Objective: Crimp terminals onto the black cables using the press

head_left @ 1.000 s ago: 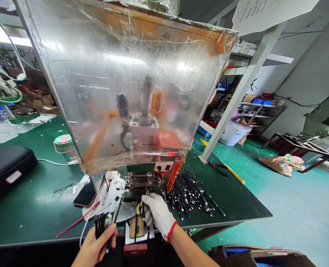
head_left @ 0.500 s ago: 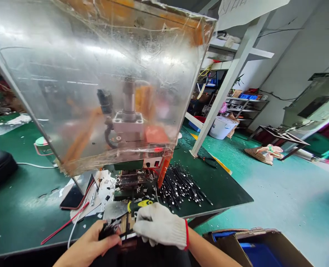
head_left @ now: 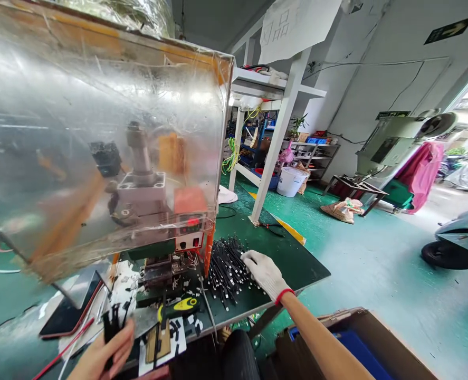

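Lying at left, the phone [head_left: 73,310] is near the left hand [head_left: 115,344], which is clamped on a bundle of black strips [head_left: 108,328] by the front edge of the tabletop [head_left: 297,258]. A yellow-and-black handle [head_left: 184,305] lies between the hands. Right of the machine [head_left: 141,200], a pile of black strips [head_left: 226,269] spreads toward the front edge. The gloved right hand [head_left: 267,273] is at the pile's right side; finger closure cannot be determined. Rightward, green surface extends to the corner.

White glove [head_left: 263,269] with red cuff band [head_left: 284,295] on the right hand [head_left: 266,273]; bare left hand [head_left: 117,345]; dark-clothed knee [head_left: 239,354].
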Tool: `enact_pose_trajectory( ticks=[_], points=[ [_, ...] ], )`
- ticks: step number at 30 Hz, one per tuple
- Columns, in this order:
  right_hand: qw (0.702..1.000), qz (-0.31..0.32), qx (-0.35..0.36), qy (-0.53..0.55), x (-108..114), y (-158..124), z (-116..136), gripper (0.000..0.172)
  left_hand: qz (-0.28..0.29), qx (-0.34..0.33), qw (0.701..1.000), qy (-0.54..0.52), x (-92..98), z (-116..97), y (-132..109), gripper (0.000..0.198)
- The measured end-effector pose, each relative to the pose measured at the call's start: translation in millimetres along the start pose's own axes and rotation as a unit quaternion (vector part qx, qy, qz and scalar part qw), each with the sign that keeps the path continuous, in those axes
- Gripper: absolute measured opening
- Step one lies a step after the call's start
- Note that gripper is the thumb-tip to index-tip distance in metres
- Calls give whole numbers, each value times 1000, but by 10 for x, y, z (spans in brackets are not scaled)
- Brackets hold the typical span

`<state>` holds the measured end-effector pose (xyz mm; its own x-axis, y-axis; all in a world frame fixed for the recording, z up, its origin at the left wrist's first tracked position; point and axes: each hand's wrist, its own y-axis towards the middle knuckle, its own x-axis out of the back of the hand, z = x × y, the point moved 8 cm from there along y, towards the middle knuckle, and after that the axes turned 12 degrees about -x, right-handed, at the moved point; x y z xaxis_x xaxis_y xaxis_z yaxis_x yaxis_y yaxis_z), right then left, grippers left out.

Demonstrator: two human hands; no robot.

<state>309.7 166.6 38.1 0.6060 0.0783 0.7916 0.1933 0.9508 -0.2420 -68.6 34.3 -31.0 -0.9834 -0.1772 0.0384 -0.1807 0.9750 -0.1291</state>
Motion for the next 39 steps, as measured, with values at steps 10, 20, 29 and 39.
enact_pose_trajectory(
  ticks=[10,20,29,39],
  points=[
    [991,-12,0,-133,-195,389,247,14,-4,-70,994,85,-633,-208,215,37],
    [1000,-10,-3,23,-70,153,14,22,10,-7,1000,11,-382,-172,-76,67],
    [949,230,-1,216,-850,-773,499,21,-133,8,991,-17,228,-119,-402,62],
    [910,292,-53,289,-1905,-806,1013,21,-162,-5,984,-71,317,-50,-479,59]
  ],
)
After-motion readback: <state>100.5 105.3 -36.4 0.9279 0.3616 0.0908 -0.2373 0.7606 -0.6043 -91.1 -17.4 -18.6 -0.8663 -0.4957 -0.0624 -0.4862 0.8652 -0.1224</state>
